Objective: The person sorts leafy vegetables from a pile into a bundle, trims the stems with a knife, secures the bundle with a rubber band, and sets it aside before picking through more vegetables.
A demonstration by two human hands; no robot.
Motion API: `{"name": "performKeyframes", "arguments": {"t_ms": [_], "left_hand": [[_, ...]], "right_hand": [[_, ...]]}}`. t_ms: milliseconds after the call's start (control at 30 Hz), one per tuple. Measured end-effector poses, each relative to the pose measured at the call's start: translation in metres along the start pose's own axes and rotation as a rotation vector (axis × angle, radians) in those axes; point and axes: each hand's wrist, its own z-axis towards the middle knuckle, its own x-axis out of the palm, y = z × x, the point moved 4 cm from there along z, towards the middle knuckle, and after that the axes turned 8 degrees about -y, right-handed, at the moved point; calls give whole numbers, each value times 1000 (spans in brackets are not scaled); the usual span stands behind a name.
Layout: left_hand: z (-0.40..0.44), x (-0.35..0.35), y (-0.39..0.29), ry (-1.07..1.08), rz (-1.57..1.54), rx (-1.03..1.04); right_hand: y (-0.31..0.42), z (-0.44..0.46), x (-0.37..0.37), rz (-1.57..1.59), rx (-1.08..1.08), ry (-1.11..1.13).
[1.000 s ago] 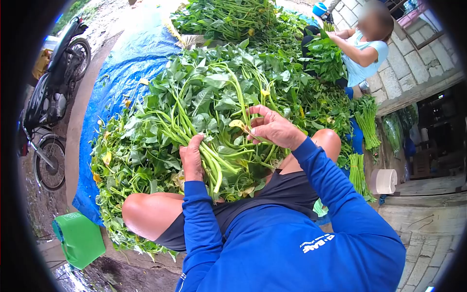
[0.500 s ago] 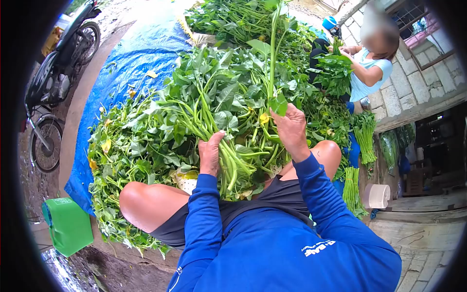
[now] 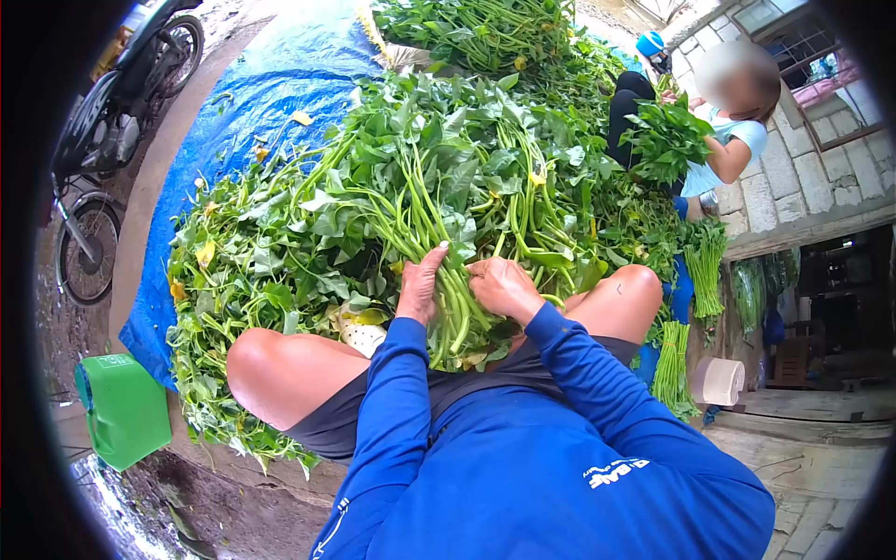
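Between my knees, my left hand (image 3: 423, 285) is wrapped round a bunch of leafy water spinach (image 3: 460, 322), its thumb over the stems. The cut stem ends point down toward my lap and the leaves fan out away from me. My right hand (image 3: 505, 288) is right beside the bunch, fingers pinched together at a green stem; its fingertips are partly hidden. Under and around both hands spreads a big heap of loose greens (image 3: 271, 257), with a few yellow leaves in it.
A blue tarp (image 3: 271, 89) lies under the heap. A motorcycle (image 3: 103, 140) stands at the left, near a green container (image 3: 126, 411). At the right sits another person (image 3: 723, 140) holding greens. Tied stem bundles (image 3: 670, 369) and a pale roll (image 3: 719, 381) lie near my right knee.
My right hand has come down and left from above the heap to the bunch, and the long stem it held upright no longer stands out. My left hand keeps the bunch, shifted slightly right.
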Motion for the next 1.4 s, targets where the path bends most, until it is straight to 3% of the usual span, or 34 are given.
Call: {"name": "performKeyframes", "arguments": {"t_ms": [200,233,333,367,467,533,633,667,733,800,867,933,1000,1033,1167,1300,1333,1400], "left_hand": [[13,-2,11,-82,26,70],[7,1,6,-85,37,79],[-6,12,-8,-158,54,92],[-7,12,-12,-192,62,91],[-7,18,-29,-197,54,220],[-1,13,-48,-217,172,368],[-2,8,-75,-156,97,419],[-5,6,-85,-154,106,364],[-5,2,-93,-125,74,365],[-18,8,-101,-82,63,405],[-21,10,-103,-50,83,458],[-37,25,-106,-24,78,483],[-45,31,-108,-10,77,522],[-48,32,-110,-7,90,551],[-53,28,-113,-77,97,554],[-46,15,-113,-126,164,596],[-48,17,-113,-133,156,587],[-55,18,-110,-114,178,543]], "right_hand": [[23,-15,-6,-32,-40,-14],[18,-20,-1,-45,-119,-183],[32,-37,-17,-84,-460,-374],[40,-45,-22,-196,-588,-352],[67,-80,-37,-196,-766,-366],[74,-107,-43,-104,-838,-261],[36,-122,-31,41,-645,183],[4,-118,-17,5,-504,236],[-50,-89,-17,278,-257,85],[-54,-65,-39,738,426,129],[-21,-58,-68,990,550,283],[9,-62,-76,980,569,545],[12,-63,-61,1017,434,687],[15,-65,-58,1036,549,688],[1,-64,-25,1313,635,665],[20,-56,-28,772,281,516],[27,-53,-32,659,42,529],[31,-46,-25,484,-119,627]]}}
